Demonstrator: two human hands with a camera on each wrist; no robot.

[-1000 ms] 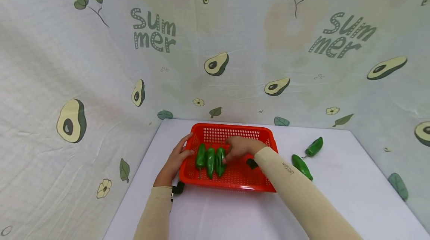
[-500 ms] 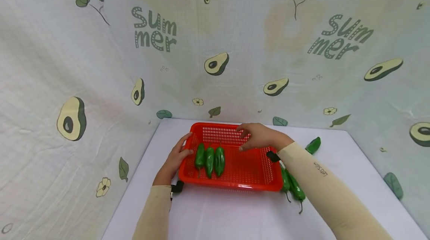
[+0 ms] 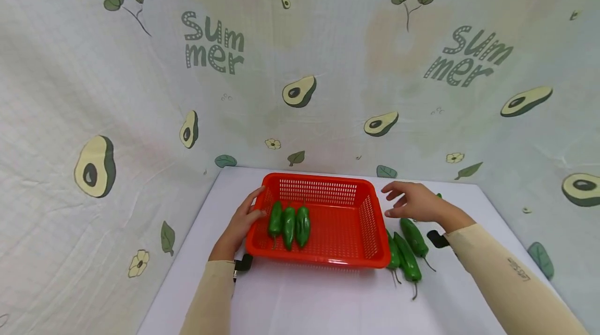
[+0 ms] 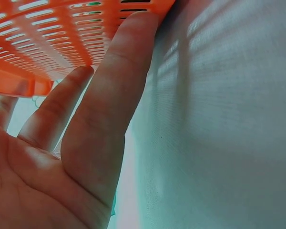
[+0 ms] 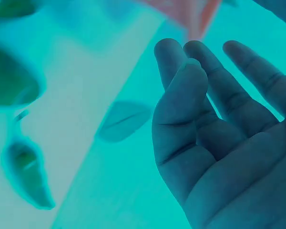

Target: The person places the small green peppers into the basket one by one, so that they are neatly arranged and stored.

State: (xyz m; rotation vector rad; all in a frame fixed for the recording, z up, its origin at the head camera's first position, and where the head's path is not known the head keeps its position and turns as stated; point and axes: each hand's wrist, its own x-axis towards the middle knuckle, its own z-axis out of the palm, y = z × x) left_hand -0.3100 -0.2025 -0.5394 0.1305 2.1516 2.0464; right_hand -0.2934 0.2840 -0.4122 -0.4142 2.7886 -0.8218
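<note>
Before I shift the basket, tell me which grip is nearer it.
Left. The left grip touches the basket's left side; the right grip is apart, beyond its right rim.

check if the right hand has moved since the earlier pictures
Yes. In the head view, the right hand has moved rightward, from over the red basket to beyond its right rim.

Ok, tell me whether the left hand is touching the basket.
Touching. The left wrist view shows the left hand with fingertips against the outside of the basket.
</note>
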